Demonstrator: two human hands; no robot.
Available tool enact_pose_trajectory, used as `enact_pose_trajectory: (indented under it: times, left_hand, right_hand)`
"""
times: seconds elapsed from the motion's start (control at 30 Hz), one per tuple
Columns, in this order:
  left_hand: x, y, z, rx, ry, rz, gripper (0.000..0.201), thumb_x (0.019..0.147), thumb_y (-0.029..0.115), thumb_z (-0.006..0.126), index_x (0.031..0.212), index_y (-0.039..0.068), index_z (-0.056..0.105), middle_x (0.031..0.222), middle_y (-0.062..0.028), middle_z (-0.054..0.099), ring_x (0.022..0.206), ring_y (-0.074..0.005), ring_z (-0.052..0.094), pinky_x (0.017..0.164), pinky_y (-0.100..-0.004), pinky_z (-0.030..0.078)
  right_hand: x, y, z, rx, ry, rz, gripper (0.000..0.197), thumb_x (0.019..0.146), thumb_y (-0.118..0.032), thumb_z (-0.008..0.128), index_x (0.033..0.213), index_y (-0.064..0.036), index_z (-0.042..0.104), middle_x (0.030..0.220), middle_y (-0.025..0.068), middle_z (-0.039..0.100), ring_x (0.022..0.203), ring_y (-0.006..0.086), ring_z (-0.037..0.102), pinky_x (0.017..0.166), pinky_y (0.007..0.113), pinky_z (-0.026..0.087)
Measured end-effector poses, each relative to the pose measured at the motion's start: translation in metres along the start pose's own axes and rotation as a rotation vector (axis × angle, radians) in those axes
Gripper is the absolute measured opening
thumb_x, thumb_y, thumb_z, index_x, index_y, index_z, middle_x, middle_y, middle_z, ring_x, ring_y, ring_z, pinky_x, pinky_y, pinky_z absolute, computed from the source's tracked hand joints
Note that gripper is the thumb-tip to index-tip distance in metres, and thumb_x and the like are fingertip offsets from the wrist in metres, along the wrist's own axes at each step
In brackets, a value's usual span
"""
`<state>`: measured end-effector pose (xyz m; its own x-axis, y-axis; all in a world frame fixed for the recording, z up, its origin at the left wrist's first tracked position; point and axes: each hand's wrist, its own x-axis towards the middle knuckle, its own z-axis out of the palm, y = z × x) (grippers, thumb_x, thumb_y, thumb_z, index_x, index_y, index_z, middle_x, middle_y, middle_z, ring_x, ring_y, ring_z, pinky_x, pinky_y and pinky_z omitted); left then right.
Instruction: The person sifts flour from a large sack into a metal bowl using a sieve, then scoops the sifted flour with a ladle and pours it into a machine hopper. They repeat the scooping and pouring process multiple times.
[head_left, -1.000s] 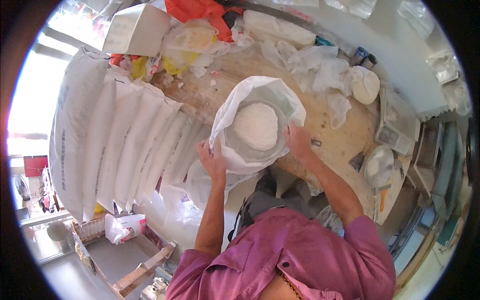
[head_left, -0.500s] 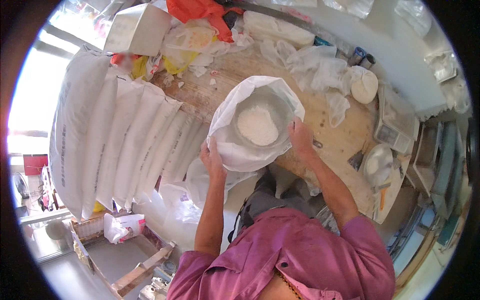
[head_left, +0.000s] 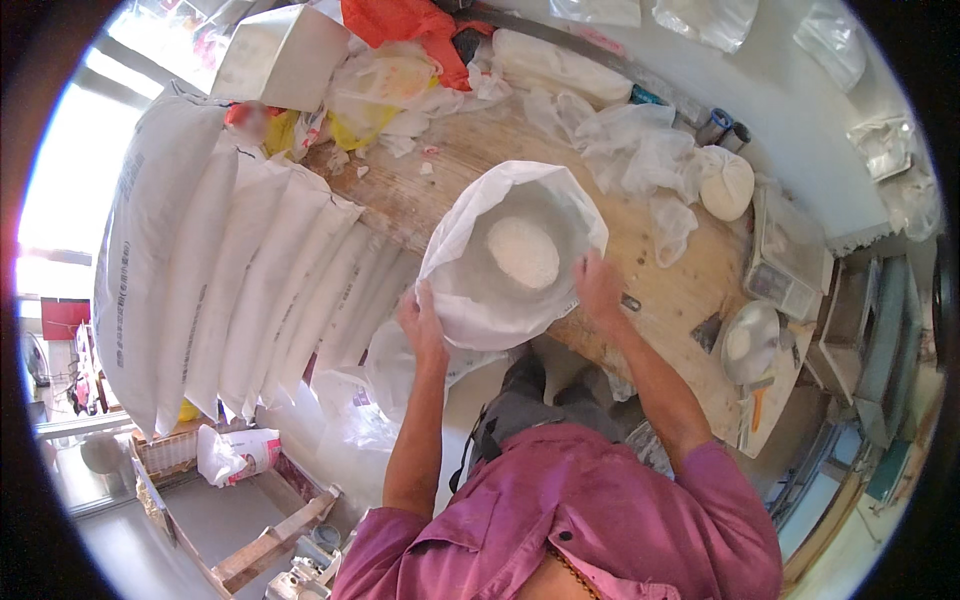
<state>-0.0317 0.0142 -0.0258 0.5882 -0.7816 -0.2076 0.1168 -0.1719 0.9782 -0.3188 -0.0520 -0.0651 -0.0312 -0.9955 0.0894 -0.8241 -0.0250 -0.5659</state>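
A wide-mouthed white sack [head_left: 480,312] is held at the near edge of the wooden table, its opening facing up. Inside it shows a mound of white powder [head_left: 523,253] surrounded by a greyish inner wall. My left hand [head_left: 423,322] grips the sack's near left rim, fingers closed on the edge. On the right side of the rim, my right hand [head_left: 598,287] is closed on the sack too. The bottom of the sack is hidden from this angle.
Full white sacks [head_left: 150,270] stand in a row on the left. The wooden table [head_left: 660,320] bears crumpled clear plastic bags [head_left: 640,140], a tied round white bag [head_left: 726,183], a clear plastic box [head_left: 785,255] and a metal bowl [head_left: 750,338]. An orange-handled brush [head_left: 756,408] lies at the right corner.
Both hands still hold the sack. The powder mound inside has shifted slightly right and up and looks smaller and rounder, with more of the inner wall showing. The view has moved a little.
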Motion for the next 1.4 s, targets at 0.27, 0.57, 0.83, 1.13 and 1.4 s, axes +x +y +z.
enact_pose_trajectory:
  times: [0.27,0.57,0.83,1.13,1.4]
  left_hand:
    - [-0.002,-0.006,-0.008,0.051,0.003,0.046,0.029,0.096,0.026,0.058,0.103,-0.001,0.065,0.095,-0.0016,0.057,0.087,-0.0112,0.050,0.080,-0.0274,0.041]
    - [-0.005,0.006,0.000,0.028,0.011,0.024,0.030,0.097,0.023,0.056,0.096,-0.005,0.063,0.092,-0.0023,0.056,0.085,-0.0116,0.049,0.078,-0.0271,0.040]
    - [-0.006,0.013,0.005,0.077,-0.001,0.099,0.027,0.097,0.020,0.056,0.090,-0.005,0.062,0.088,-0.0008,0.055,0.082,-0.0097,0.047,0.075,-0.0258,0.039]
    - [-0.007,0.007,0.004,0.005,-0.002,0.059,0.026,0.097,0.022,0.056,0.095,-0.002,0.066,0.081,0.0030,0.056,0.077,-0.0070,0.046,0.070,-0.0244,0.040]
    - [-0.010,0.007,0.007,-0.087,-0.024,0.050,0.030,0.099,0.023,0.055,0.103,-0.004,0.067,0.089,0.0020,0.061,0.079,-0.0061,0.050,0.071,-0.0231,0.042]
  right_hand:
    - [-0.012,-0.026,-0.013,-0.035,-0.081,-0.042,0.029,0.089,-0.029,0.054,0.090,-0.0002,0.057,0.069,0.0235,0.062,0.067,0.0427,0.063,0.063,0.053,0.050]
    - [-0.004,-0.010,-0.010,-0.020,0.027,-0.031,0.022,0.088,-0.025,0.056,0.083,-0.0037,0.055,0.070,0.0221,0.060,0.066,0.0417,0.060,0.058,0.051,0.045]
    - [-0.003,-0.009,-0.011,-0.030,0.039,0.002,0.023,0.090,-0.025,0.054,0.087,-0.0026,0.056,0.065,0.0216,0.060,0.062,0.0422,0.061,0.061,0.055,0.048]
    - [-0.008,-0.012,-0.015,0.018,-0.015,-0.081,0.022,0.090,-0.024,0.053,0.090,-0.0013,0.055,0.068,0.0224,0.061,0.064,0.0427,0.061,0.062,0.055,0.047]
    - [-0.008,0.002,-0.002,0.008,-0.013,-0.033,0.024,0.088,-0.026,0.056,0.087,-0.0023,0.053,0.067,0.0230,0.061,0.064,0.0420,0.061,0.059,0.052,0.048]
